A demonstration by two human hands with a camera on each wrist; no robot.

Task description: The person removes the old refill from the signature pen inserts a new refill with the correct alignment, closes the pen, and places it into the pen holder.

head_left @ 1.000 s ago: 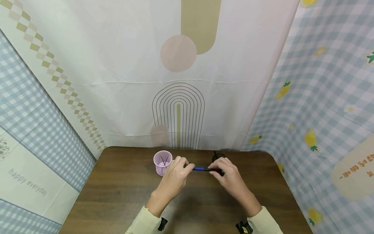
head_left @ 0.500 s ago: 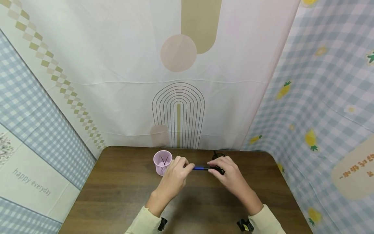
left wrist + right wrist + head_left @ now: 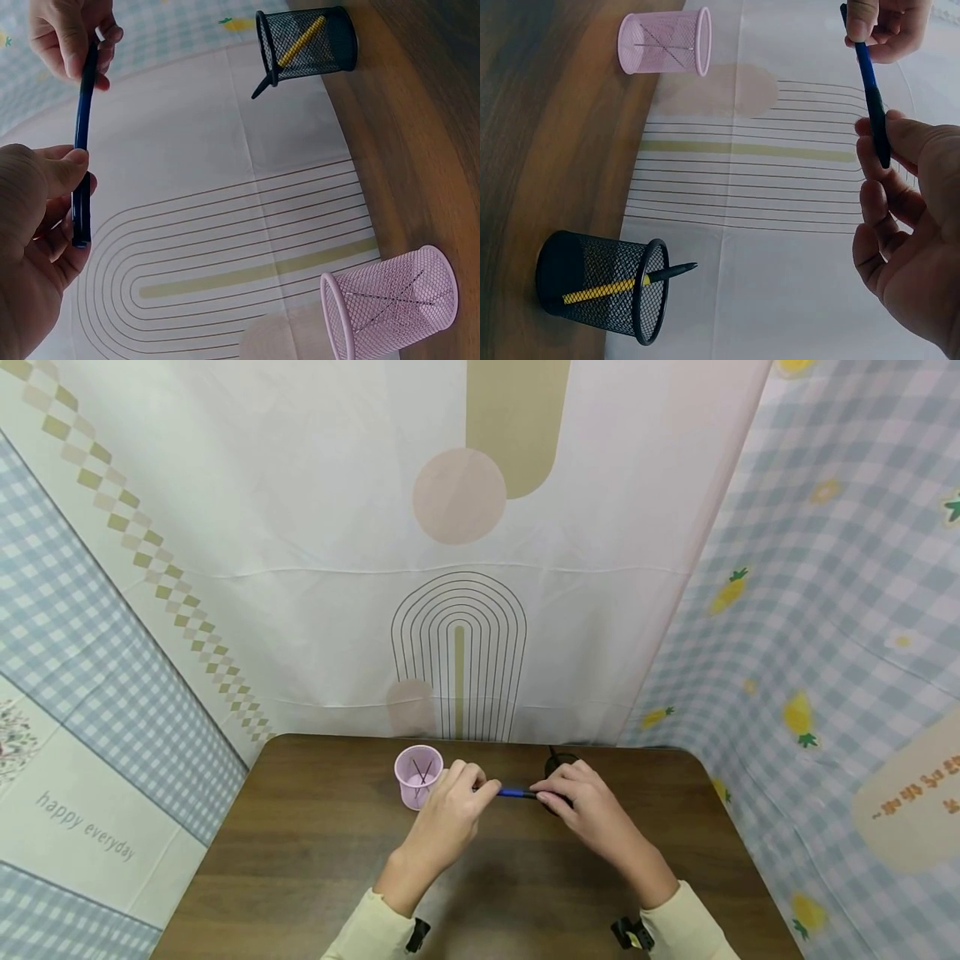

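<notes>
1. While both hands are busy at mid-frame in the head view, we log one blue pen, held level between them above the table.
2. Left hand: thumb and fingers pinch one end of the pen. Right hand: thumb and fingertips pinch the other end. We see neither hand released.
3. We find the pink cup upright, just left of the left hand in the head view; dark lines cross in it, and we cannot tell what they are.
4. We note the black cup at lower left of the right wrist view, with a yellow pen leaning inside.
5. Progress, our judgement: partway. Done: blue pen picked up, gripped at both ends. Left: it is not yet let go or set down. Whether any cap is loosened we cannot tell.
</notes>
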